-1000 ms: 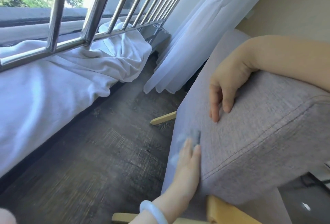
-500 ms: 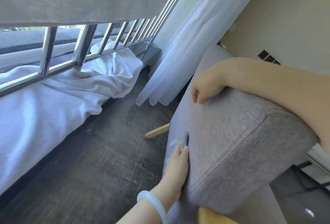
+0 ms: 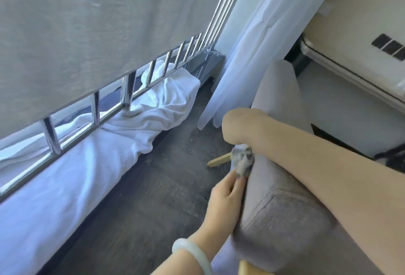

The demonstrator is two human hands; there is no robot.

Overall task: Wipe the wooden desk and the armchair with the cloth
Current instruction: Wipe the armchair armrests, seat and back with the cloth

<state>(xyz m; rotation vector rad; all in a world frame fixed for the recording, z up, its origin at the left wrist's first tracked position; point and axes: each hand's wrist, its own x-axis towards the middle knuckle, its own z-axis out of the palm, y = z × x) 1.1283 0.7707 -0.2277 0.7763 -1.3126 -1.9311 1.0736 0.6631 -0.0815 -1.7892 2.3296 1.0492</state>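
I am bringing the cloth (image 3: pixel 242 162) up off the armchair's (image 3: pixel 285 220) side with my left hand (image 3: pixel 223 198), and my right hand (image 3: pixel 238 130) is closing on it.

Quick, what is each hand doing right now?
Left hand: touches the lower end of the cloth; grip cannot be told.
Right hand: curled over the cloth's top, holding it.

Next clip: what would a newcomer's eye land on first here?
A crumpled grey-white cloth sits against the side of the grey armchair, bunched between the hands: the left hand pinches it from below, the right hand curls just above. To the left, white fabric lies heaped under a metal railing.
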